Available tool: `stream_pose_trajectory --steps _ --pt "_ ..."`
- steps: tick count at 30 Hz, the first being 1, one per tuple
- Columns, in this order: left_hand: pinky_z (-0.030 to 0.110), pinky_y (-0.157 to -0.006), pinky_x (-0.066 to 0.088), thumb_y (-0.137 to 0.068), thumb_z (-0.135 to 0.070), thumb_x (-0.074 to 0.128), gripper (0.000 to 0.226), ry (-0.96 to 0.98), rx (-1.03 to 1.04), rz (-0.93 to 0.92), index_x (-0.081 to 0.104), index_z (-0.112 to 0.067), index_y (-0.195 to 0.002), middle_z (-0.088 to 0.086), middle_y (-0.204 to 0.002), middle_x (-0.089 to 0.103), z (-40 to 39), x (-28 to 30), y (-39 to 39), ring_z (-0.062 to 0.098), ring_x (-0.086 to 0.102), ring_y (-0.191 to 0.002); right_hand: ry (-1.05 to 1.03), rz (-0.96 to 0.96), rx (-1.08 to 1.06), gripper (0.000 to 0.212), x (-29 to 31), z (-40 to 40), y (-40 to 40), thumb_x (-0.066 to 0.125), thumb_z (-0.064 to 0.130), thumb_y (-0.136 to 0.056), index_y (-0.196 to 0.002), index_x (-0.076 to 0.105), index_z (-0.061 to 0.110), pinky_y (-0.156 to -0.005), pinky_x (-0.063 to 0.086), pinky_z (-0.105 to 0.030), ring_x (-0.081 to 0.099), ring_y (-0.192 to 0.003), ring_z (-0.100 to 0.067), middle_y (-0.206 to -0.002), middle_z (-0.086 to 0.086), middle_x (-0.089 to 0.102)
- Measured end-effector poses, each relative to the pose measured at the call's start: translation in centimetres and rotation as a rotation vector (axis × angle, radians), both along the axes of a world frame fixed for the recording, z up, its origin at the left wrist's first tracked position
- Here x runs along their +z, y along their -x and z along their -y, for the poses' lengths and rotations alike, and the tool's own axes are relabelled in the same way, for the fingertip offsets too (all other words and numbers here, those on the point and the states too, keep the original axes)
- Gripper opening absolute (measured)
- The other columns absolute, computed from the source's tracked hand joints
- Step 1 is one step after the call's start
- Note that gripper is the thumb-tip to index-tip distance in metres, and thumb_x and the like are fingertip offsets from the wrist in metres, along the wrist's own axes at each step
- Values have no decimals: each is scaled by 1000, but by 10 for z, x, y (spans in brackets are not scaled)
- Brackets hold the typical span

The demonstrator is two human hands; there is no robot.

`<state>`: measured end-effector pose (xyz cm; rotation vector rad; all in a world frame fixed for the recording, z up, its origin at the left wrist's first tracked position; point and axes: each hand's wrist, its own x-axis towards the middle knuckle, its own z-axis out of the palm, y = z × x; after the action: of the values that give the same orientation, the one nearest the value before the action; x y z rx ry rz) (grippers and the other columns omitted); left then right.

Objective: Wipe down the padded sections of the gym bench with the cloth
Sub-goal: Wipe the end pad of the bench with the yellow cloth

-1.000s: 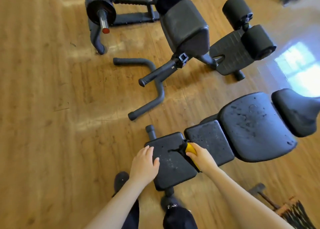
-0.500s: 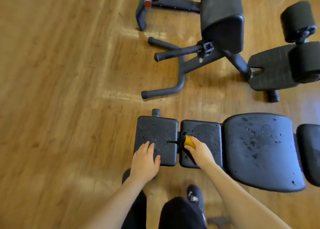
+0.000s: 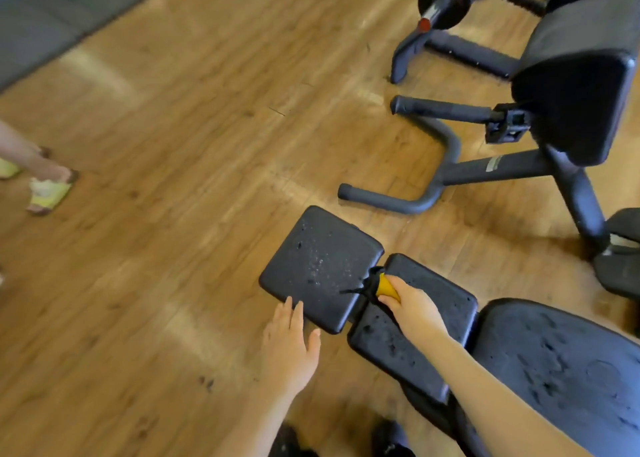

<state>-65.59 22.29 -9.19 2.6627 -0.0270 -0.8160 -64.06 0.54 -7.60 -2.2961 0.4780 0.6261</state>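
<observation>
Head view: right hand (image 3: 412,309) grips a yellow-and-black object (image 3: 381,285), possibly a spray bottle, at the gap between the end pad (image 3: 320,266) and the middle pad (image 3: 426,321) of the gym bench (image 3: 554,370), as half a second ago. Left hand (image 3: 289,346), fingers straight and spread, now reaches only the end pad's near edge, having lain further onto it before. No cloth can be made out. A second person's feet in yellow sandals (image 3: 48,193) have entered at far left on the wooden floor (image 3: 173,145); another exercise machine (image 3: 540,117) stands beyond.
</observation>
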Motion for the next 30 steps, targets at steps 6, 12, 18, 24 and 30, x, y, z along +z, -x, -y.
stream_pose_trajectory --steps 6,12,18,24,30 --pt "39 -115 -5 -92 -59 12 72 -116 -17 123 -6 -17 -149 2 -156 -19 34 -6 45 17 -24 -139 174 135 285 39 -11 23 -29 45 25 -96 -134 40 22 -66 46 -36 60 -89 -32 -102 -13 65" --pt "45 -108 -10 -81 -64 7 85 -103 -13 426 3 -12 -149 4 -154 -10 27 -61 -4 20 -18 -139 282 370 159 40 -49 9 -104 44 24 -96 -135 37 19 -67 41 -34 58 -99 -33 -120 -11 60" --pt "41 -109 -18 -75 -67 -3 88 -85 59 400 -6 -18 -149 -1 -155 -18 16 -158 -6 12 -29 -136 218 413 367 56 -151 -15 -105 49 26 -94 -144 23 33 -91 43 -33 44 -128 -24 -146 0 40" --pt "41 -111 -15 -89 -65 24 82 -80 43 419 -5 -17 -149 0 -156 -16 13 -212 -12 15 -21 -141 211 535 568 43 -210 -36 -81 46 13 -94 -134 46 30 -97 36 -18 43 -131 -12 -145 11 40" --pt "40 -113 -12 -80 -75 33 100 -120 25 445 -9 -14 -148 3 -156 -18 0 -245 0 17 -22 -141 96 572 686 49 -242 -60 -34 43 4 -94 -137 41 27 -111 25 -23 32 -138 -12 -148 6 37"
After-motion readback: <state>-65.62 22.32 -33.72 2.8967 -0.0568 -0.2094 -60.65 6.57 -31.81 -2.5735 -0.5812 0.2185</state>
